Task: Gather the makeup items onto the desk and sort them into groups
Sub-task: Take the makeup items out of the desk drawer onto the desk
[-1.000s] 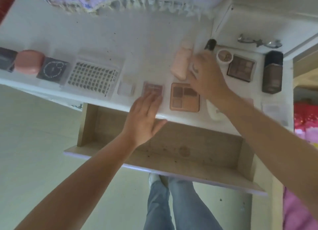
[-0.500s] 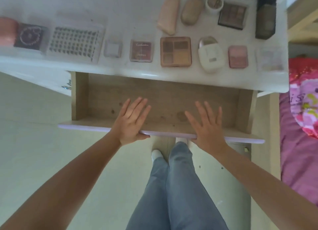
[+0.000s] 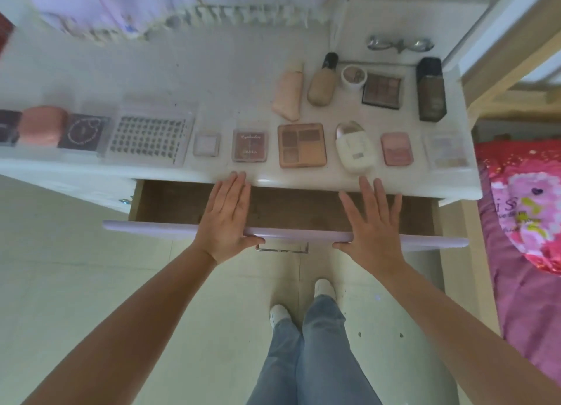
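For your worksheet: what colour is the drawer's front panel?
Pale lilac drawer front, clearest in the head view.

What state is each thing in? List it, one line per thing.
drawer: part open, nothing visible inside.
left hand: flat on the drawer front, fingers straight.
right hand: flat on the drawer front, fingers spread.
four-pan palette: lying flat, pans showing.
beige bottle: lying on its side, capped.
pink tube: lying on its side.
dark bottle: lying down, capped.
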A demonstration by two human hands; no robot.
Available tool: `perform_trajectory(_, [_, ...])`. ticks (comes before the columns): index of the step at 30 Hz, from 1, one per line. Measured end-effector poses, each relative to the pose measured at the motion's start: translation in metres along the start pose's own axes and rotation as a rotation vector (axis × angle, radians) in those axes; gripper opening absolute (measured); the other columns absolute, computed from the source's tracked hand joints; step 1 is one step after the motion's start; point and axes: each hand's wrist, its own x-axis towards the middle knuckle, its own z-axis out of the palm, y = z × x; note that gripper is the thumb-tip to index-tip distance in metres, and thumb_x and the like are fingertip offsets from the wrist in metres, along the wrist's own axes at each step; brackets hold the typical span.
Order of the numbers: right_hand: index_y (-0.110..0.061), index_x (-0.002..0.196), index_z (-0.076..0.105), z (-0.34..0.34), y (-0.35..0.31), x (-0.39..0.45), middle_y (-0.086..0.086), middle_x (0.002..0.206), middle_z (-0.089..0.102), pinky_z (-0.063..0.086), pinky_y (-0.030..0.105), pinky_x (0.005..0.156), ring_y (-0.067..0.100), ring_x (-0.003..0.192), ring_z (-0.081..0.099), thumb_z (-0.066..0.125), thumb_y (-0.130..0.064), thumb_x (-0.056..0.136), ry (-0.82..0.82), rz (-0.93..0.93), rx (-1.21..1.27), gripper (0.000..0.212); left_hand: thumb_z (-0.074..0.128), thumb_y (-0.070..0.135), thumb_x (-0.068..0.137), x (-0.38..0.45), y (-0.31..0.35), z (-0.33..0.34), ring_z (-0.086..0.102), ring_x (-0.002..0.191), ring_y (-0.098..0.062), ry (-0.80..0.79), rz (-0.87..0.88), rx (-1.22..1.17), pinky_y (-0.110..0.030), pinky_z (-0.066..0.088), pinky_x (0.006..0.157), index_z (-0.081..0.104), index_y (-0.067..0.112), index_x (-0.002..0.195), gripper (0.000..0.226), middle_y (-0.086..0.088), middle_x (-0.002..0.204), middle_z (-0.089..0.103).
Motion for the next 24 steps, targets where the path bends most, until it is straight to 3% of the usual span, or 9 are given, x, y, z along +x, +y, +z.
perform_trajectory(3, [-0.013, 0.127, 0.038, -0.003, 0.003, 0.024, 0.028, 0.130, 0.049, 0.026, 0.067, 0.091, 0.049, 0.118, 0.044, 0.089, -0.046, 0.026, -0.027, 0.037, -0.022, 0.118, 0.019, 0.069, 0.083, 0.021, -0.008, -0.001, 0.035, 0.129, -0.044, 0.081, -0.031, 0.008, -0.038, 0.003, 0.115, 0.024, -0.009, 0.137, 0.095, -0.031, 0.127, 0.048])
perform_trajectory(5, [-0.012, 0.127, 0.038, -0.002, 0.003, 0.039, 0.026, 0.130, 0.050, 0.028, 0.065, 0.091, 0.047, 0.118, 0.046, 0.089, -0.045, 0.024, -0.014, 0.024, -0.035, 0.120, 0.052, 0.064, 0.073, 0.035, -0.012, 0.002, 0.031, 0.130, -0.045, 0.129, -0.042, 0.025, -0.050, 0.024, 0.109, 0.013, 0.000, 0.142, 0.102, -0.030, 0.127, 0.049])
perform_trajectory(7, [-0.009, 0.126, 0.039, -0.001, 0.004, 0.051, 0.025, 0.128, 0.052, 0.034, 0.063, 0.090, 0.046, 0.116, 0.049, 0.090, -0.043, 0.022, -0.007, 0.022, -0.031, 0.121, 0.080, 0.054, 0.045, 0.049, -0.011, -0.001, 0.048, 0.113, -0.052, 0.083, -0.094, 0.001, -0.060, 0.042, 0.088, 0.033, -0.006, 0.129, 0.114, -0.033, 0.120, 0.055])
perform_trajectory(11, [-0.003, 0.123, 0.040, 0.000, 0.010, 0.064, 0.025, 0.126, 0.054, 0.042, 0.061, 0.086, 0.045, 0.113, 0.052, 0.090, -0.042, 0.021, -0.059, 0.028, -0.041, 0.120, 0.090, 0.045, 0.026, 0.062, -0.012, -0.007, 0.056, 0.103, -0.050, -0.053, -0.077, 0.029, -0.063, 0.045, 0.076, 0.057, -0.015, 0.110, 0.108, -0.034, 0.113, 0.058])
perform_trajectory(15, [-0.001, 0.121, 0.050, -0.003, 0.006, 0.062, 0.025, 0.124, 0.055, 0.041, 0.063, 0.085, 0.045, 0.112, 0.053, 0.091, -0.039, 0.024, -0.110, 0.015, -0.025, 0.111, 0.091, 0.033, 0.036, 0.055, -0.006, -0.006, 0.054, 0.106, -0.051, -0.056, -0.104, 0.007, -0.061, 0.045, 0.080, 0.056, -0.014, 0.112, 0.097, -0.035, 0.116, 0.056])
perform_trajectory(17, [0.000, 0.118, 0.057, -0.012, 0.000, 0.060, 0.026, 0.125, 0.054, 0.039, 0.064, 0.086, 0.045, 0.114, 0.051, 0.090, -0.041, 0.029, -0.154, -0.024, -0.019, 0.103, 0.083, 0.034, 0.059, 0.051, 0.001, -0.009, 0.038, 0.125, -0.048, -0.095, -0.174, -0.076, -0.054, 0.034, 0.102, 0.041, -0.011, 0.129, 0.093, -0.033, 0.134, 0.040])
perform_trajectory(20, [0.000, 0.129, 0.046, -0.031, -0.017, 0.065, 0.025, 0.139, 0.039, 0.022, 0.059, 0.104, 0.045, 0.129, 0.033, 0.080, -0.043, 0.059, -0.204, -0.165, 0.086, 0.089, 0.050, 0.048, 0.087, 0.034, 0.010, -0.013, 0.004, 0.143, -0.031, -0.194, -0.288, -0.118, -0.039, 0.006, 0.116, 0.012, 0.005, 0.144, 0.081, -0.018, 0.153, 0.008])
perform_trajectory(21, [-0.002, 0.134, 0.040, -0.038, -0.025, 0.070, 0.023, 0.144, 0.032, 0.014, 0.055, 0.109, 0.043, 0.134, 0.024, 0.072, -0.040, 0.071, -0.226, -0.208, 0.133, 0.080, 0.043, 0.049, 0.090, 0.027, 0.011, -0.015, 0.001, 0.143, -0.029, -0.200, -0.328, -0.114, -0.038, 0.003, 0.116, 0.011, 0.008, 0.145, 0.076, -0.016, 0.154, 0.005])
perform_trajectory(24, [0.001, 0.136, 0.034, -0.059, -0.062, 0.096, 0.024, 0.146, 0.028, 0.012, 0.049, 0.113, 0.043, 0.137, 0.017, 0.057, -0.029, 0.086, -0.175, -0.352, 0.256, 0.062, 0.031, 0.049, 0.093, -0.006, 0.004, -0.029, -0.002, 0.143, -0.029, -0.196, -0.531, -0.099, -0.039, 0.003, 0.116, 0.011, 0.013, 0.146, 0.066, -0.011, 0.155, 0.003])
